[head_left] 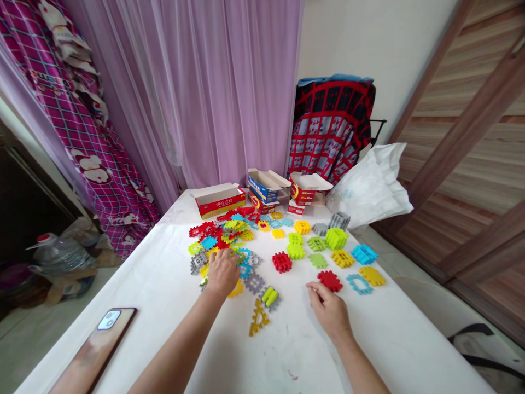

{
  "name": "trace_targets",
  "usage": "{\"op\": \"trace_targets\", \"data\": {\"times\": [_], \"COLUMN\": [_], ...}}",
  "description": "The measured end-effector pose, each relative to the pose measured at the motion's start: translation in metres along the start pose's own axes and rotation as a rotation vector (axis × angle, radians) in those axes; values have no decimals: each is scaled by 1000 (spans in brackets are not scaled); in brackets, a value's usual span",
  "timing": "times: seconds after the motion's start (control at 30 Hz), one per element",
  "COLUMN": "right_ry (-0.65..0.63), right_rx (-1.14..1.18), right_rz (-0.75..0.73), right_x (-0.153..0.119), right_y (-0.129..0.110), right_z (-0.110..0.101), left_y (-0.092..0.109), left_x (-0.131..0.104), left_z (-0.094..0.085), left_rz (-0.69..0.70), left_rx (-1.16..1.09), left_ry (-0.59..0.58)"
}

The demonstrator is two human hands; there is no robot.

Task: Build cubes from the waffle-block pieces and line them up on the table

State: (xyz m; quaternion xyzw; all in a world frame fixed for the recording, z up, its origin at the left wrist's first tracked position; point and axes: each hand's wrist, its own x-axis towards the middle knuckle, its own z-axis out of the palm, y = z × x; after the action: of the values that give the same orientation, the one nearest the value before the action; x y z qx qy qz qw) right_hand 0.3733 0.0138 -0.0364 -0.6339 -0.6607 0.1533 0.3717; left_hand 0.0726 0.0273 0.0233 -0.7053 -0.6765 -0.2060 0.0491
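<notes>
My left hand (223, 272) lies over the near part of a mixed pile of plastic interlocking blocks, its fingers spread down onto the pieces; the fingertips are partly hidden. Around it are a light blue frame piece (245, 269), grey pieces (255, 283) and red pieces (203, 230). My right hand (330, 311) rests on the table with loosely bent fingers apart and nothing visible in them. Just beyond it lies a red square block (330, 280). Between the hands are a mustard triangular piece (259, 318) and a grey piece bearing lime green parts (269, 296).
Sorted stacks stand at the right: lime green (336, 238), blue (364, 254), yellow (372, 276) and red (281, 262). Open cardboard boxes (219, 203) line the back edge. A phone (96, 350) lies at the left; a white plastic bag (371, 183) sits at the back right.
</notes>
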Motion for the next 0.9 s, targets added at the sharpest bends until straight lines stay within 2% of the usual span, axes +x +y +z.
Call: {"op": "trace_targets", "data": {"times": [0.23, 0.37, 0.47, 0.67, 0.8, 0.9], "right_ry": [-14, 10, -2, 16, 20, 46], "right_rx": [-6, 2, 15, 67, 172, 260], "right_rz": [-23, -60, -91, -146, -177, -279], "right_x": [0, -1, 0, 5, 11, 14], "right_y": [0, -3, -7, -14, -30, -50], "right_z": [2, 2, 3, 7, 10, 13], "left_y": [1, 6, 17, 47, 53, 51], "left_x": [4, 0, -6, -24, -31, -33], "left_z": [-4, -6, 0, 8, 6, 5], "left_rz": [-53, -125, -230, -520, -666, -733], "left_rx": [-207, -454, -705, -1181, -1326, -1379], "left_ry": [-18, 44, 58, -91, -154, -183]}}
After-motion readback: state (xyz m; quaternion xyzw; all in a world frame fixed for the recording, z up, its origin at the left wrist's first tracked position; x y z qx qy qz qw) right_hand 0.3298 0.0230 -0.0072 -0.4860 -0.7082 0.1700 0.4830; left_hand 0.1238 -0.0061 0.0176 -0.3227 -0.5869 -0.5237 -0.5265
